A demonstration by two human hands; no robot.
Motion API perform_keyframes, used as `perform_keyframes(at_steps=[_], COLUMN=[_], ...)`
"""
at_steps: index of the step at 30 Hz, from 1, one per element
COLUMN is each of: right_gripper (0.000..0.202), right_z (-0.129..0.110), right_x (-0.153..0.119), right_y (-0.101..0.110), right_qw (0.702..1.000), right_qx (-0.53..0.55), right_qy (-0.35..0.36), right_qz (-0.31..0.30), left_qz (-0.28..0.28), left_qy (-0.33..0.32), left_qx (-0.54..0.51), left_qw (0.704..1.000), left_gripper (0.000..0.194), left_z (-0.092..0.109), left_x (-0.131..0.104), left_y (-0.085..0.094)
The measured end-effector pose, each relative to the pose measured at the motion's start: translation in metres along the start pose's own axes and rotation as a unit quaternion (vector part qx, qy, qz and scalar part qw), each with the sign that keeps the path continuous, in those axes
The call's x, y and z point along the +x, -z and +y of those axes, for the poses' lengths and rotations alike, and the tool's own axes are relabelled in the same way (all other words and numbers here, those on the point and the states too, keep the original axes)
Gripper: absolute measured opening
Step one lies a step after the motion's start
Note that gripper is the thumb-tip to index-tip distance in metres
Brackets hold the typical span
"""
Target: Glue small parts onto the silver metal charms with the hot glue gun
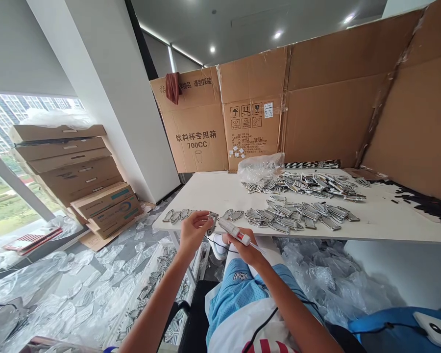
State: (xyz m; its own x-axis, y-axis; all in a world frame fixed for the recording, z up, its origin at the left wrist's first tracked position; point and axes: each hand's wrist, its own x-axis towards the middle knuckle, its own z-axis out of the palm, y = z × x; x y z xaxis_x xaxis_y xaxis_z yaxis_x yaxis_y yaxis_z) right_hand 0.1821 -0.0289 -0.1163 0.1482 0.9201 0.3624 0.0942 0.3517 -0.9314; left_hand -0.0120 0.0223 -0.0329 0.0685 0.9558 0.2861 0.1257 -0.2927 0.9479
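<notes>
My left hand (194, 231) is above the table's front edge, its fingers pinched on a small silver metal piece with a looped, carabiner-like outline (212, 223). In my right hand (248, 251) lies a slim white tube-shaped tool with a red part (232, 229). Its thin tip points left at the metal piece, close to my left fingertips; whether they touch I cannot tell. Several similar metal pieces (176, 215) lie in a row left of my left hand. Just right of the tool sits a large heap of them (290, 214).
A second heap (316, 185) lies behind on the white table (209, 189), beside a clear plastic bag (260, 167). Black parts (426, 201) lie at right. Cardboard walls (257, 122) enclose the table's back. Crates of metal pieces (147, 294) and plastic wrap (77, 279) cover the floor.
</notes>
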Motion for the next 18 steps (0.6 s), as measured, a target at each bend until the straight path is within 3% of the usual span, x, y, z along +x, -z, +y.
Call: perform_keyframes(at_steps=[6, 13, 18], right_gripper=[0.045, 0.035, 0.032], right_z=[-0.0089, -0.0091, -0.0109], right_x=[0.0000, 0.0009, -0.0009], right_y=[-0.0009, -0.0012, 0.0000], right_qw=[0.999, 1.000, 1.000], right_qx=[0.031, 0.002, -0.006], right_qy=[-0.010, 0.028, -0.005], right_qz=[-0.005, 0.009, -0.029], left_qz=[0.012, 0.021, 0.014], left_qy=[-0.029, -0.109, -0.103], left_qx=[0.027, 0.126, 0.114], left_qw=[0.999, 0.986, 0.988], left_gripper=[0.046, 0.028, 0.031], left_z=[-0.0057, 0.0038, -0.0024], left_x=[0.0032, -0.0019, 0.0024], left_y=[-0.0008, 0.0012, 0.0049])
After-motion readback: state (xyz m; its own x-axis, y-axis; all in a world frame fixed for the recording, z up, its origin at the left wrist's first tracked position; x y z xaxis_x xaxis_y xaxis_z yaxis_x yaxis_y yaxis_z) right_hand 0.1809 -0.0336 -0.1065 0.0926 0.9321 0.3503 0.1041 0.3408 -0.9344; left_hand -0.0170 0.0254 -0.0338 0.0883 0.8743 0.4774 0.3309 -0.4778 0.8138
